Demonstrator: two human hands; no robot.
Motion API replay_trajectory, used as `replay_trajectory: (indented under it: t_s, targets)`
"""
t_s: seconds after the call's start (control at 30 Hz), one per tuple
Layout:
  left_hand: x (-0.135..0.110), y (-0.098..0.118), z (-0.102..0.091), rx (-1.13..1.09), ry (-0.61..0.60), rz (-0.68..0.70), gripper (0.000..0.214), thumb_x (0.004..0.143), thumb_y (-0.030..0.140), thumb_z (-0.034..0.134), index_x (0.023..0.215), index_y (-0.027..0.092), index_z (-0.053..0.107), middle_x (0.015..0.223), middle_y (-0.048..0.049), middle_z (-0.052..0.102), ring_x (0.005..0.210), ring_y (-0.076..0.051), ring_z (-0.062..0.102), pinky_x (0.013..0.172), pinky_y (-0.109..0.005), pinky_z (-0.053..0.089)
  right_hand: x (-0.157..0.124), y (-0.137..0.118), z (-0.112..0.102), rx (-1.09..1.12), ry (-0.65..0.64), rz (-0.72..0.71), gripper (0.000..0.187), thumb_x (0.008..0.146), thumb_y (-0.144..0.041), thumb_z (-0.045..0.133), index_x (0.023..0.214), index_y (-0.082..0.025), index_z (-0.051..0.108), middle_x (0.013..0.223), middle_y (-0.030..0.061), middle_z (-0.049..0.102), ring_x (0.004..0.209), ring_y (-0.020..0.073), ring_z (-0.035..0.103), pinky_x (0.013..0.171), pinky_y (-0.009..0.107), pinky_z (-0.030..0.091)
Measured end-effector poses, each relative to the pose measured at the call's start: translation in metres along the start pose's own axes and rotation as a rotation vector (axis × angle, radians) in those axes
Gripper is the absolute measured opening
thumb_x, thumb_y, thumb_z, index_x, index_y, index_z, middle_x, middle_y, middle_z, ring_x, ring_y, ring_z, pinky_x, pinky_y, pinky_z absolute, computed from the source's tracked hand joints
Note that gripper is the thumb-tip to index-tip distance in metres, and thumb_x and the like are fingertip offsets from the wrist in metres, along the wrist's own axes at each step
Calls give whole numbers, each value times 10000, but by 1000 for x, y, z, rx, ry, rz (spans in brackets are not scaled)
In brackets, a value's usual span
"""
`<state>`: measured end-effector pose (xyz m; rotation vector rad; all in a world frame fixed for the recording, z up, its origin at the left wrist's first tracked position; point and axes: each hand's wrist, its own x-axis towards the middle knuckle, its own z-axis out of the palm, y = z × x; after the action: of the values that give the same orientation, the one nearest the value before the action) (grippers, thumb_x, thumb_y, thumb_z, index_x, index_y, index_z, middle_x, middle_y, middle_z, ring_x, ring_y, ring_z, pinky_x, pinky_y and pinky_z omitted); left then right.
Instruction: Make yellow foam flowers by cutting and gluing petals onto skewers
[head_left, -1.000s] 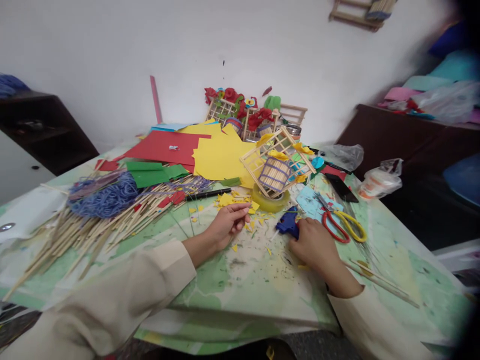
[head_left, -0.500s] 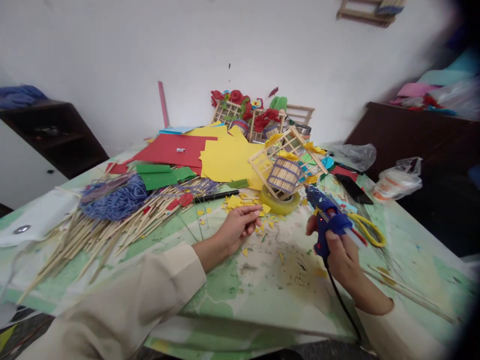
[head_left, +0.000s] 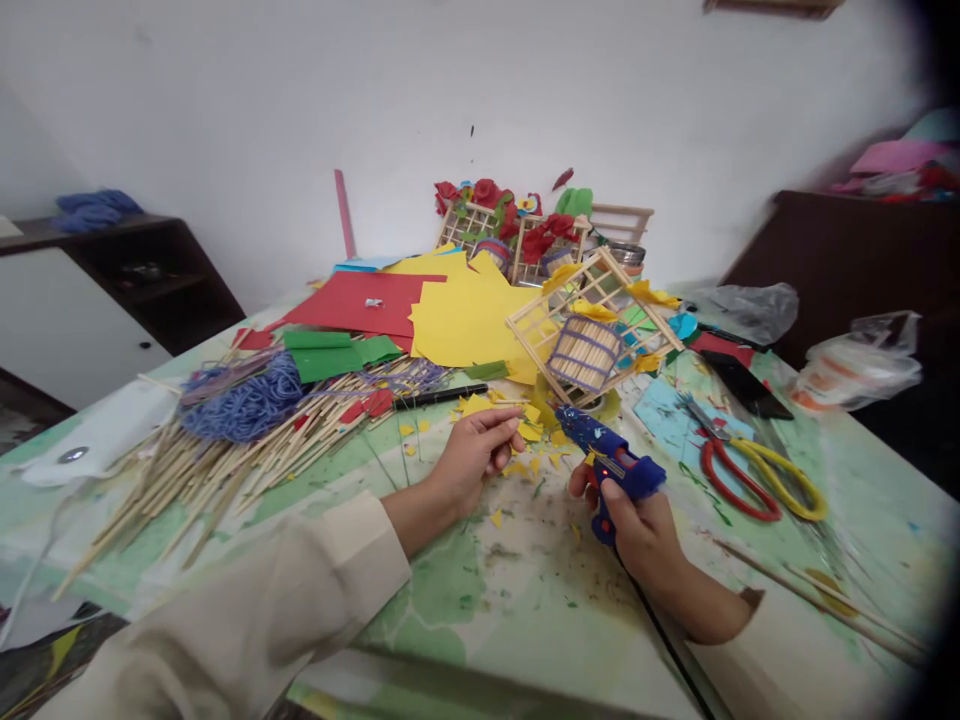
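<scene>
My right hand [head_left: 637, 520] is wrapped round the handle of a blue hot glue gun [head_left: 611, 455], its nozzle pointing up and left and a small red light glowing on its side. A black cord trails from the gun's base. My left hand [head_left: 480, 455] is closed in a pinch over the table; whatever its fingertips hold is too small to make out. Yellow paper scraps [head_left: 531, 430] lie just beyond those fingertips. Behind the gun's nozzle leans a wooden stick lattice [head_left: 536, 350] with a small stick basket [head_left: 585, 353] bound in purple yarn and yellow paper petals.
Red-and-yellow-handled scissors [head_left: 739, 475] lie to the right, near a black phone [head_left: 746, 385]. Purple yarn [head_left: 247, 400] and many thin sticks [head_left: 187, 490] spread over the left. Yellow sheets [head_left: 472, 320] and red sheets [head_left: 360, 300] lie at the back. A plastic-wrapped tub [head_left: 855, 375] stands far right.
My right hand has brought the glue gun leftward and tilted it, uncovering the scissors. My left hand keeps its pinch almost in place. The view has shifted slightly.
</scene>
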<state>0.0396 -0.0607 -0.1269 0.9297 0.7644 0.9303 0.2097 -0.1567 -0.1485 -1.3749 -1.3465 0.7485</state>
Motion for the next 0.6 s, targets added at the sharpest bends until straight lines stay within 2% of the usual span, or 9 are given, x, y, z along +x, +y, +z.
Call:
replay_trajectory:
  t_s: [0.07,0.2,0.6]
  targets:
    - [0,0,0,8,8,6,340,735,258,646,1039,107,631,591,18,581,371,-13,369,338,-150,174,0,1,-4,-30,-21,-13,439,838,-567,417,756,-178,603,564,5,489,549,133,484,466,242,389]
    - [0,-1,-1,4,-3,15,340,739,259,644,1044,111,632,595,17,582,373,-11,363,339,-149,173,-1,0,-5,-114,-48,-32,494,820,-607,408,702,-171,607,657,38,566,522,115,471,468,248,394]
    - [-1,-4,-1,30,-30,22,326,748,275,638,1040,132,643,598,16,590,370,-15,366,336,-156,171,-2,3,-3,-186,-129,-84,492,842,-613,365,756,-184,590,617,31,569,529,136,506,473,253,403]
